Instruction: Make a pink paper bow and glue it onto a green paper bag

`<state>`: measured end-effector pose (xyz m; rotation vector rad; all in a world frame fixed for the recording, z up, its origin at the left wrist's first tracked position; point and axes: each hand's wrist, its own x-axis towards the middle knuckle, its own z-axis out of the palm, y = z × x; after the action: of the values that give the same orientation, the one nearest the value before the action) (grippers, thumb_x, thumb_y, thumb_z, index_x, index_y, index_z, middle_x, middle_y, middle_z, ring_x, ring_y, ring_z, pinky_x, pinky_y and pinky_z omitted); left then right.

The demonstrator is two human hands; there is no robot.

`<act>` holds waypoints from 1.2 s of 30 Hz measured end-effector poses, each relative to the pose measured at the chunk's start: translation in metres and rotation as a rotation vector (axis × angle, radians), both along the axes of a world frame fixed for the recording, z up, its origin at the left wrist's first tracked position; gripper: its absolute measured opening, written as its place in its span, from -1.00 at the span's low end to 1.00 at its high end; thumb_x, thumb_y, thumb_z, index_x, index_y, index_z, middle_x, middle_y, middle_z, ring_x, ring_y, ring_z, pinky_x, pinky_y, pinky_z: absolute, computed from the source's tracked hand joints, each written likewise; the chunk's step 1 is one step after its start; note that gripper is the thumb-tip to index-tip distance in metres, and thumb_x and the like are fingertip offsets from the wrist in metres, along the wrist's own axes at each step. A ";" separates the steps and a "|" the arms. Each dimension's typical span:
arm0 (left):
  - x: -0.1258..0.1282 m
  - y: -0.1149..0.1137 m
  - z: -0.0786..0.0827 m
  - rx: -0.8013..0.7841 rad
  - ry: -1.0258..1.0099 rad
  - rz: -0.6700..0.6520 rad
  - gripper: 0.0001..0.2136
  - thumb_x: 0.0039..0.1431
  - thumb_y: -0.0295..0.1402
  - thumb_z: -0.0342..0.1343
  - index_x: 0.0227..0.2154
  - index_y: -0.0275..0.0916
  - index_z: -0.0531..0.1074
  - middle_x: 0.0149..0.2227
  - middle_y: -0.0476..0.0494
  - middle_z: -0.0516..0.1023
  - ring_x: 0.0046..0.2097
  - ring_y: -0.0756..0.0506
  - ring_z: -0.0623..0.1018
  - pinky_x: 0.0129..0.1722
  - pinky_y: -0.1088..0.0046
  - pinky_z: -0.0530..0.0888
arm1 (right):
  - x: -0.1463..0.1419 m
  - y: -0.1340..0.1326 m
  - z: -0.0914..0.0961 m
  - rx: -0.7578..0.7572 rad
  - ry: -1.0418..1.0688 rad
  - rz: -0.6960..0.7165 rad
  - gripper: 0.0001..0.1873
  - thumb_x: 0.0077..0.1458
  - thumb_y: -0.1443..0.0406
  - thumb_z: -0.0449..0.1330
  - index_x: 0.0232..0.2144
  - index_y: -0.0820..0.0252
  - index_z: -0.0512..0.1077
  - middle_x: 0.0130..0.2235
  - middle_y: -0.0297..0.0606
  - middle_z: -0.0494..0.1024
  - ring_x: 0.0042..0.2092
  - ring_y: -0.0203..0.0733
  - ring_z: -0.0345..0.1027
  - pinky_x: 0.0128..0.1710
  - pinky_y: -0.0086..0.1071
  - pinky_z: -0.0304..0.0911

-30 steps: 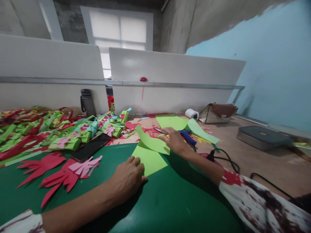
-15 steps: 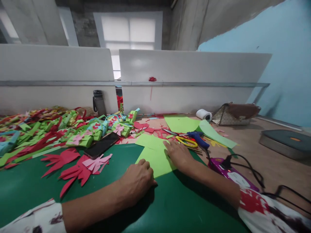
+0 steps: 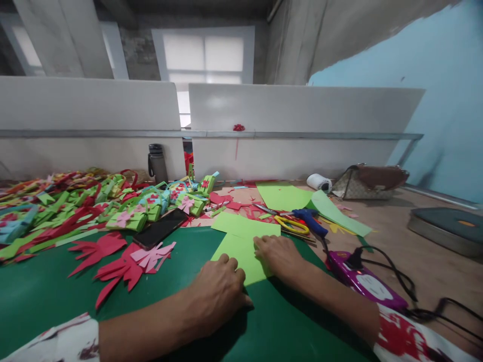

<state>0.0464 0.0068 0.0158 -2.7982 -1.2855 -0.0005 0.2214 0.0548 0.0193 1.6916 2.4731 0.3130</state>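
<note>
A light green paper sheet (image 3: pixel 241 251) lies on the green mat (image 3: pixel 287 327) in front of me, with a fold or a second strip of green paper (image 3: pixel 245 224) across its far end. My left hand (image 3: pixel 222 291) is curled at the sheet's near left edge, its thumb pointing right over the mat. On the right side of the sheet rests my right hand (image 3: pixel 279 256), fingers bent and pressing its edge. The undersides of both hands are hidden. Beyond the right hand lie yellow-handled scissors (image 3: pixel 292 224) and a blue glue gun (image 3: pixel 311 221).
Finished small paper bags (image 3: pixel 128 218) and colourful strips pile up at left. A black phone (image 3: pixel 160 229) and red paper cut-outs (image 3: pixel 123 266) lie nearer. A purple power strip (image 3: pixel 366 281) with black cables, a handbag (image 3: pixel 370 182) and a dark case (image 3: pixel 445 231) stand at right.
My right hand has drawn slightly nearer and its fingers are more bent, baring the far strip's right end. My left hand has shifted a little right. The whole view has dipped slightly.
</note>
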 end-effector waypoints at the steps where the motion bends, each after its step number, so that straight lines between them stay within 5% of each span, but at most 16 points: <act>1: 0.000 -0.001 -0.001 0.013 -0.014 -0.004 -0.58 0.12 0.03 0.14 -0.29 -0.30 0.49 -0.30 -0.24 0.50 -0.21 -0.25 0.48 -0.37 0.32 0.41 | -0.003 -0.004 0.001 -0.005 0.006 0.029 -0.74 0.24 0.22 0.11 -0.08 0.23 0.40 -0.15 -0.22 0.51 -0.15 -0.16 0.42 -0.15 -0.18 0.34; 17: -0.001 0.001 -0.010 0.100 -0.074 -0.070 -0.59 0.19 0.05 0.03 -0.29 -0.26 0.46 -0.28 -0.20 0.48 -0.22 -0.24 0.46 -0.40 0.31 0.43 | -0.007 -0.019 -0.001 -0.021 0.023 0.117 -0.72 0.15 0.46 0.00 -0.16 0.22 0.44 -0.18 -0.08 0.53 -0.14 0.00 0.41 -0.30 -0.28 0.22; 36: 0.002 0.001 0.001 0.047 0.006 -0.074 -0.73 0.21 -0.14 0.12 -0.28 -0.28 0.48 -0.27 -0.20 0.49 -0.22 -0.24 0.47 -0.40 0.29 0.47 | 0.006 -0.008 0.002 -0.011 -0.078 0.056 -0.76 0.21 0.40 0.08 -0.06 0.22 0.40 -0.14 -0.17 0.51 -0.14 -0.10 0.43 -0.24 -0.23 0.36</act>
<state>0.0482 0.0075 0.0165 -2.8018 -1.1650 -0.0248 0.2270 0.0469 0.0209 1.5776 2.4646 0.3636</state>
